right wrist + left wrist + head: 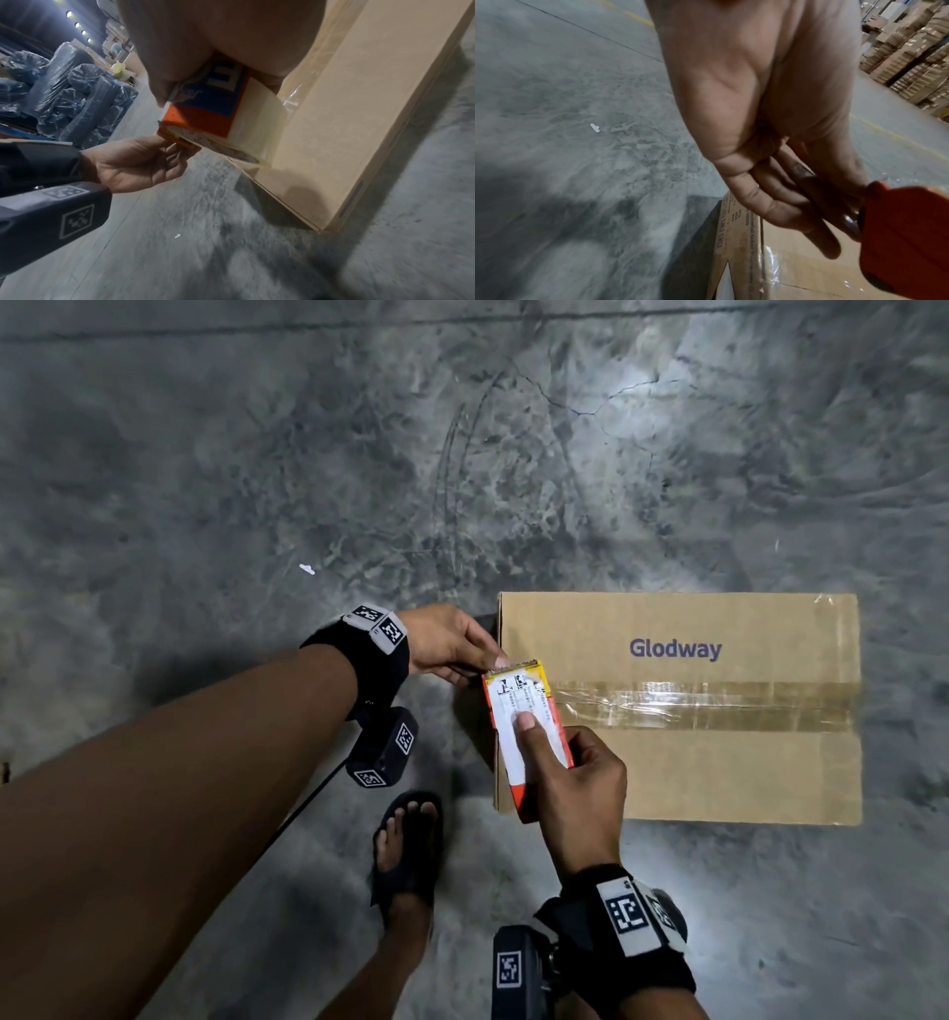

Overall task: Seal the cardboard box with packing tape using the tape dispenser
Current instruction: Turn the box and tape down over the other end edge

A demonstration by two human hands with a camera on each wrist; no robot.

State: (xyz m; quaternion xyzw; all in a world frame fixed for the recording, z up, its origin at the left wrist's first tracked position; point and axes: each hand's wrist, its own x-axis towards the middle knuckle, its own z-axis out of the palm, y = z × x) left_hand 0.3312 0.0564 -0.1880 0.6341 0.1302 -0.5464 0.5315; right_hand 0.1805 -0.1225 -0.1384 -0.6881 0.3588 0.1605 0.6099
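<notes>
Fingers (534, 737) of right hand (580, 778) clamped round tape dispenser (513, 701) at cardboard box (719, 773) edge, left hand (447, 644) pinching its far end.

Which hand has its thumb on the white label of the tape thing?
The right hand, gripping the tape dispenser; the left hand only pinches its far end.

Head view straight down on cardboard box (693, 773); close wrist views from opposite sides of tape dispenser (203, 121).
</notes>
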